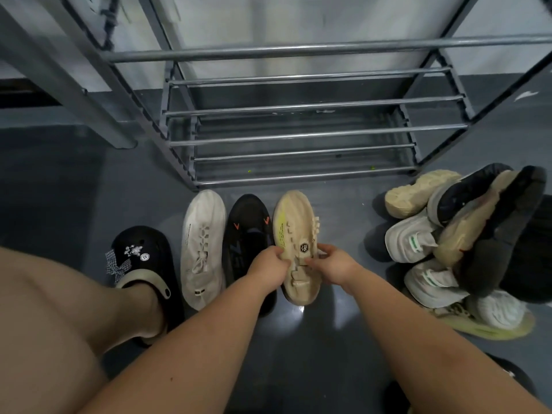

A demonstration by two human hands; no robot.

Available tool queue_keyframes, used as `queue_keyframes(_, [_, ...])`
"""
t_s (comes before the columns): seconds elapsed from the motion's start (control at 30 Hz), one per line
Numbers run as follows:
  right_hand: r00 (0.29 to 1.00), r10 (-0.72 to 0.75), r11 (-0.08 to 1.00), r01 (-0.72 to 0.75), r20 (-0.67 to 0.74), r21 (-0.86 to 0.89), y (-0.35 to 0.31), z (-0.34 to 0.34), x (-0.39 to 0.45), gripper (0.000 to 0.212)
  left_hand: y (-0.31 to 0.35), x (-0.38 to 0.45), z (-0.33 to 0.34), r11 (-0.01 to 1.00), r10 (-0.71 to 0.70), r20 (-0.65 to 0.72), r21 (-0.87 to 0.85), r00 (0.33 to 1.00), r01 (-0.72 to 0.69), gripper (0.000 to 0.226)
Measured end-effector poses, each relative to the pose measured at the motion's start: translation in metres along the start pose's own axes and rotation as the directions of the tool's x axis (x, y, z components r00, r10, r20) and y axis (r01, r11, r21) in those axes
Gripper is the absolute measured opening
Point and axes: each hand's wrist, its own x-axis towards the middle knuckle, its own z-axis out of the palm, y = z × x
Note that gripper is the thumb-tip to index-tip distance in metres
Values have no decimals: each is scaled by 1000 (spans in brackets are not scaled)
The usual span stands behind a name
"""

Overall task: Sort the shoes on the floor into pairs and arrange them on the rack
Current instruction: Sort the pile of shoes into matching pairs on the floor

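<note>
A beige sneaker (pixel 295 222) with a yellow-green stripe stands on the floor in front of the metal shoe rack (pixel 298 135), toe toward it. My left hand (pixel 268 264) grips its left side at the laces and my right hand (pixel 331 264) grips the right side. To its left a black sneaker (pixel 248 228) with orange marks and a white sneaker (pixel 203 240) lie side by side in a row. A pile of shoes (pixel 466 240) lies at the right: beige soles, white sneakers with green marks, dark shoes.
The rack's bar shelves hold no shoes. My left foot wears a black clog (pixel 143 258) with charms, left of the row. A grey metal post (pixel 74 94) stands at the far left. Another dark shoe (pixel 507 380) shows at the lower right edge.
</note>
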Motion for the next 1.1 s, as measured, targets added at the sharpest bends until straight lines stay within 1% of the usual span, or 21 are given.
queue_keyframes(0.03, [1000,-27,998,26,-16,-57,-1,0,-5,61,2,-4,-1,996,51,-18,76,999,-50,51])
queue_keyframes(0.07, [997,-64,982,56,-39,-180,0,-2,-9,66,4,-8,-2,982,106,-33,159,994,-99,54])
queue_keyframes(0.1, [993,-107,939,82,-58,-333,0,-5,-13,71,6,-13,-4,960,157,-43,243,987,-142,56])
queue_keyframes(0.17, [975,-206,789,118,-79,-604,3,-12,-20,76,9,-25,-6,904,253,-54,368,966,-216,60])
queue_keyframes(0.2, [965,-246,726,120,-92,-677,4,-16,-25,76,10,-32,-7,876,300,-55,411,952,-252,61])
queue_keyframes(0.27, [943,-306,648,106,-130,-754,8,-23,-37,75,10,-43,-7,796,387,-34,517,922,-315,64])
queue_keyframes(0.33, [925,-343,607,84,-165,-791,14,-31,-49,76,12,-54,-6,676,452,15,646,892,-354,67])
queue_keyframes(0.43, [907,-372,551,43,-199,-833,24,-48,-67,78,17,-69,-6,522,494,110,756,862,-396,68])
queue_keyframes(0.5, [886,-402,524,15,-232,-851,29,-65,-80,78,21,-79,-5,458,511,145,787,847,-412,68])
queue_keyframes(0.6, [840,-456,496,-36,-295,-868,35,-97,-101,78,29,-89,4,410,527,171,807,833,-425,68])
queue_keyframes(0.63, [820,-475,494,-52,-319,-868,37,-109,-107,77,32,-91,9,399,526,181,810,831,-429,68])
queue_keyframes(0.7, [776,-492,531,-91,-394,-843,44,-133,-117,75,40,-94,23,379,525,202,814,827,-440,69])
queue_keyframes(0.77, [727,-475,611,-133,-496,-780,54,-154,-125,76,52,-95,39,363,534,224,810,815,-460,69])
queue_keyframes(0.83, [699,-411,713,-154,-585,-684,70,-173,-129,78,69,-96,56,336,543,252,809,801,-482,69])
queue_keyframes(0.9, [698,-324,799,-158,-638,-580,87,-187,-129,80,90,-95,71,297,554,277,816,785,-497,70])
queue_keyframes(0.97, [703,-261,854,-151,-661,-498,104,-197,-127,81,110,-93,85,278,555,298,813,777,-511,69])
queue_keyframes(1.03, [704,-240,879,-135,-668,-458,117,-203,-124,79,127,-88,99,285,549,315,800,774,-528,68])
queue_keyframes(1.1, [696,-247,885,-121,-674,-450,125,-207,-119,77,143,-81,113,320,541,320,777,778,-542,66])
